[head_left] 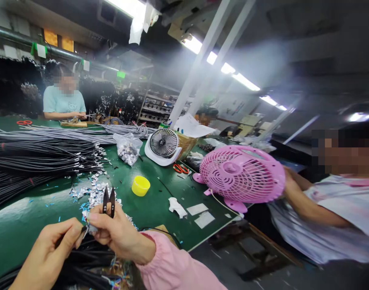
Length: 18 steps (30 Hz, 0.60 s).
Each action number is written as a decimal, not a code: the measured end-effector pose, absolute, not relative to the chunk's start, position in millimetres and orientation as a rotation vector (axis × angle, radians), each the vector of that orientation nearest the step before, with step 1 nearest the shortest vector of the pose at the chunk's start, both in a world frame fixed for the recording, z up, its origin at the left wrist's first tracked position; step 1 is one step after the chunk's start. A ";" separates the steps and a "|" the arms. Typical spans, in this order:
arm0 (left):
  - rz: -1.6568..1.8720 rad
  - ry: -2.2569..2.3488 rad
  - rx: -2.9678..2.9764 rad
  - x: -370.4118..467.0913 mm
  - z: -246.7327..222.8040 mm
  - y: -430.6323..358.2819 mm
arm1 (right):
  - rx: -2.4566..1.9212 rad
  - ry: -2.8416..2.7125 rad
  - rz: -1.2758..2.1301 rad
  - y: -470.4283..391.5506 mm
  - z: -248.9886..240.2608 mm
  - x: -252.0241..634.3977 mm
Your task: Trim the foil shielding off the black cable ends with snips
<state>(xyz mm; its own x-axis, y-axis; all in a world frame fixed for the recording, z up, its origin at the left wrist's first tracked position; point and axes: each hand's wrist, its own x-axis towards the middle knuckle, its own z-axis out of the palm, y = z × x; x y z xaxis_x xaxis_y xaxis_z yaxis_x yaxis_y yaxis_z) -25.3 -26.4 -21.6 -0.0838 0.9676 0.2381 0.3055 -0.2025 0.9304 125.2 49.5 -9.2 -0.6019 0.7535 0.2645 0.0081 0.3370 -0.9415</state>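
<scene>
While the left hand [55, 241] pinches a black cable end [85, 229], the right hand [119, 233] grips small snips [108, 200], blades up, and pinches the silver tag at that end. Silver scraps [92, 193] litter the green table [17, 225] — some trimming looks done — yet cable bundles [36, 161] remain. A clear bag [128, 148] holds silver pieces.
</scene>
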 end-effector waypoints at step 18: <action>1.111 1.434 1.462 -38.7 -9.5 -23.5 | -0.459 -2.032 0.684 59.0 4.2 136.3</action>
